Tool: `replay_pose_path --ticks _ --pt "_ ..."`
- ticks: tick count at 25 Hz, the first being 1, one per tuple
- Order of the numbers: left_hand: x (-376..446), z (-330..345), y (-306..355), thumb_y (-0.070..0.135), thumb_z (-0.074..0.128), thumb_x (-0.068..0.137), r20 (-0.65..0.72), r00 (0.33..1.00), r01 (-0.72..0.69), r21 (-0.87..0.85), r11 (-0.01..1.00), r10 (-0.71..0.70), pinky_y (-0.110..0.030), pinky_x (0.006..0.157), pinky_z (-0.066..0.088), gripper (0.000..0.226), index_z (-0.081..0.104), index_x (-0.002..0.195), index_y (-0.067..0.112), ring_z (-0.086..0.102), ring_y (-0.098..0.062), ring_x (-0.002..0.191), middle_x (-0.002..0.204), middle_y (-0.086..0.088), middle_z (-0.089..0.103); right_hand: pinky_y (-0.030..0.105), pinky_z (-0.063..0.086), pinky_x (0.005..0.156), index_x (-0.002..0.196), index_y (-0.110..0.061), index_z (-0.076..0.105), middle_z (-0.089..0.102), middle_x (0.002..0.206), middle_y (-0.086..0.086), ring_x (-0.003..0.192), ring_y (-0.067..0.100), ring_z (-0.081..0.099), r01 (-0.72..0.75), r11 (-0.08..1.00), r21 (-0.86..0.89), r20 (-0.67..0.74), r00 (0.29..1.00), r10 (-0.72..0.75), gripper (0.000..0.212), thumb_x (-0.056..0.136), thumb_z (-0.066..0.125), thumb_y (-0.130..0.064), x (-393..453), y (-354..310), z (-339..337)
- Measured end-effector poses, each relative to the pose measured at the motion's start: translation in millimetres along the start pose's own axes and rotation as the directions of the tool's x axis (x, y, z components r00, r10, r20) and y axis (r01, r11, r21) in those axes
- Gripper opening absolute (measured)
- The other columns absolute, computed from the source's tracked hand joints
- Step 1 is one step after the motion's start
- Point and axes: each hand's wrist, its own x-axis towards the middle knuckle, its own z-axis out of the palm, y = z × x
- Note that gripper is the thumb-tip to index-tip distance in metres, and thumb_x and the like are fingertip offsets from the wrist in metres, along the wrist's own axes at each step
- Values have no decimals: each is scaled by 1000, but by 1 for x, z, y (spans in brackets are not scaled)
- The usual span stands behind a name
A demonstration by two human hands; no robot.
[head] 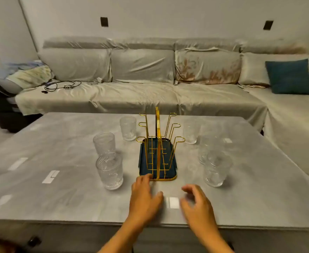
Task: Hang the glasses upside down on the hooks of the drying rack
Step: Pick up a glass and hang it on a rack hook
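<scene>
The grey table (58, 198) carries everything within arm's reach. At its middle stands the drying rack (158, 157), gold hooks bare and splayed to both sides, so glasses can go on from either flank. Six glasses sit rim-up, three left, such as the nearest (109, 170), and three right, such as (216, 170), probably split one set per side. The left hand (144, 196) lies spread, fingertips at the rack's tray, holding nothing; the right hand (197, 203) hovers loosely curled, blurred, empty.

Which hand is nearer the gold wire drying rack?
Left. Left hand has fingertips touching the gold wire drying rack at its front-left corner; right hand hovers apart, nearer the camera and rightward.
</scene>
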Motion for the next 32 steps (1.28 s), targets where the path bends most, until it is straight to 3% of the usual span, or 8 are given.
replay_pose_path --ticks 2,4,8,17,22,25,29,32 --pt "7 3 6 39 68 79 -157 981 104 -77 992 -115 -35 100 38 64 41 135 26 40 -20 122 135 1 45 22 42 67 93 -34 48 59 102 -1 93 23 59 -38 979 199 -326 940 103 38 76 69 -8 8 11 -25" --pt "17 6 12 47 70 77 -238 961 135 -35 990 -140 -38 97 40 54 50 124 29 45 -21 115 126 1 52 31 43 73 110 -32 44 52 119 5 99 26 55 -41 975 219 -474 869 143 54 73 72 -5 17 23 -50" --pt "30 11 14 48 68 80 -346 931 119 -23 993 -119 -37 83 31 28 57 101 33 51 -22 105 104 8 62 42 42 91 139 -27 30 47 137 8 118 32 48 -131 983 130 -360 917 170 88 68 80 -14 42 33 -68" --pt "32 19 9 36 63 87 -320 946 56 23 998 -46 -39 87 26 16 66 103 36 46 -21 120 105 14 65 49 48 82 127 -25 38 64 115 15 98 42 59 -168 982 -82 -383 915 124 80 62 83 -34 69 28 -60" --pt "32 20 2 41 65 85 -308 951 36 62 997 -16 -38 91 26 15 69 99 37 43 -22 121 107 18 63 40 55 80 129 -34 47 57 121 -1 102 23 60 34 989 142 -310 951 12 75 64 84 -34 61 14 -75" --pt "33 22 1 47 65 82 -304 953 19 95 995 11 -34 84 22 19 71 98 38 43 -20 113 106 20 62 20 53 69 122 -39 50 59 114 -9 88 7 62 193 959 206 -290 949 -128 70 61 82 -48 71 -31 -102" --pt "32 23 2 48 64 83 -309 950 0 114 993 35 -33 84 21 23 71 101 37 43 -20 114 109 17 64 15 48 67 111 -42 54 62 105 -17 90 -2 59 340 939 56 -271 910 -313 54 64 75 -60 99 -99 -129" --pt "31 23 4 47 65 83 -312 950 6 113 994 30 -31 83 19 24 71 102 36 43 -20 115 109 16 64 24 54 69 109 -36 60 66 99 -15 87 1 62 389 918 -74 -227 890 -395 51 66 73 -60 116 -125 -121"
